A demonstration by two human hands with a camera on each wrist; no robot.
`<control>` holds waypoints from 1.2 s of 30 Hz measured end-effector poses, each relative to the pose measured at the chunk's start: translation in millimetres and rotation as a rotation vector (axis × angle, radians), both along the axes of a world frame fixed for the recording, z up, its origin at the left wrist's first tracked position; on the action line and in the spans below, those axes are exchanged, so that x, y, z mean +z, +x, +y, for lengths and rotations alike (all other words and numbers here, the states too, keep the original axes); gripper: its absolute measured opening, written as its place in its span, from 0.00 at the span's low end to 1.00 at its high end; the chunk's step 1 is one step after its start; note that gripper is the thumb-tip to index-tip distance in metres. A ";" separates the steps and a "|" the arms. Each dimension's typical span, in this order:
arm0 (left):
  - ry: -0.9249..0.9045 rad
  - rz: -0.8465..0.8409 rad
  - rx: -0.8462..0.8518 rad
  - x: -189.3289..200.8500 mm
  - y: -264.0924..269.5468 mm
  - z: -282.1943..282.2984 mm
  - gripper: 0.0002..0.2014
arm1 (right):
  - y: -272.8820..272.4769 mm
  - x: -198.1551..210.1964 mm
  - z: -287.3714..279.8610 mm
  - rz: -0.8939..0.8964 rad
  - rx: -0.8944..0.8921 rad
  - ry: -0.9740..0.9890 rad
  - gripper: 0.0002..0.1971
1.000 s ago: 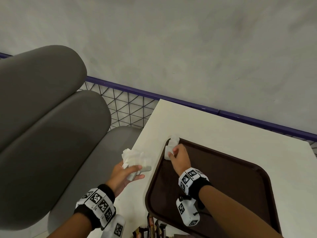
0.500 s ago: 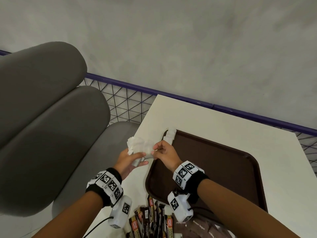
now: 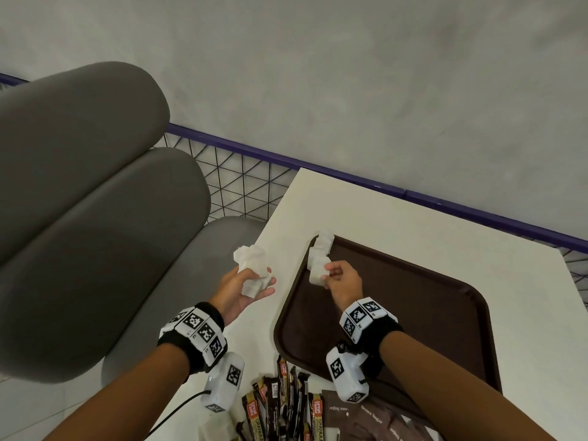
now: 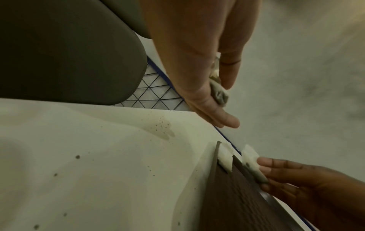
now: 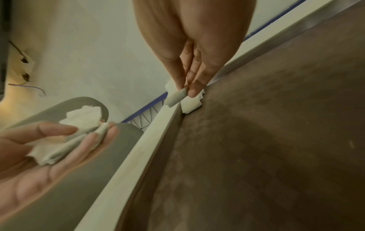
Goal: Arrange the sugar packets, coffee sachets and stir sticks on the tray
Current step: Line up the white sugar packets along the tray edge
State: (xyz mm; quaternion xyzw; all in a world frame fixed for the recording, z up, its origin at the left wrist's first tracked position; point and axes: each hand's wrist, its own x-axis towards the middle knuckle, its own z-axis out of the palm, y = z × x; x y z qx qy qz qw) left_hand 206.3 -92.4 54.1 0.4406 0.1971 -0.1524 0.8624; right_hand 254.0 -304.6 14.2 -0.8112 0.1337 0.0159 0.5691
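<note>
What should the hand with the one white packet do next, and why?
Probably set it down on the tray, right behind the packets in the corner. The right hand pinches one white packet just above that spot, and the left hand holds a bunch more waiting.

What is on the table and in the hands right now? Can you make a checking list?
Surface: white table, with small dark specks in the left wrist view.
Job's things: brown tray with white packets lined up at its far left corner; coffee sachets and brown sugar packets lie on the table by the tray's near edge. Stir sticks: nothing seen.
Clutter: nothing seen.
Grips: left hand holds a bunch of white packets beside the tray; right hand pinches one white packet over the tray's corner.
Cables: black cable from the left wrist camera.
Surroundings: grey seat cushions, purple rail, grey wall.
</note>
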 end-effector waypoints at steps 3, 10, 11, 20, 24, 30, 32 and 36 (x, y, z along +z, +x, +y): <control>0.060 0.010 0.009 -1.9 0.0 4.8 0.15 | 5.7 -8.2 -1.8 0.005 -0.015 -0.058 0.10; 0.094 0.027 0.059 -7.4 4.4 10.6 0.16 | 17.3 -22.0 7.2 0.014 -0.008 -0.163 0.10; 0.094 0.026 0.058 -7.7 4.7 10.9 0.16 | 18.8 -22.5 9.0 0.016 0.001 -0.171 0.10; 0.080 0.035 0.040 -8.5 6.5 10.2 0.09 | 26.1 -25.9 20.4 0.073 0.028 -0.254 0.10; 0.095 0.032 0.039 -7.1 7.8 9.5 0.09 | 25.8 -23.8 19.4 0.090 0.060 -0.309 0.11; 0.146 0.015 0.021 -4.3 6.6 9.6 0.13 | 16.0 -13.3 17.1 0.040 0.059 -0.402 0.14; 0.166 0.009 0.015 -2.9 5.2 9.1 0.13 | 10.9 -4.0 17.7 -0.020 0.069 -0.383 0.13; 0.191 0.000 0.002 0.5 2.2 5.2 0.13 | -0.3 18.1 27.4 -0.130 0.143 -0.198 0.07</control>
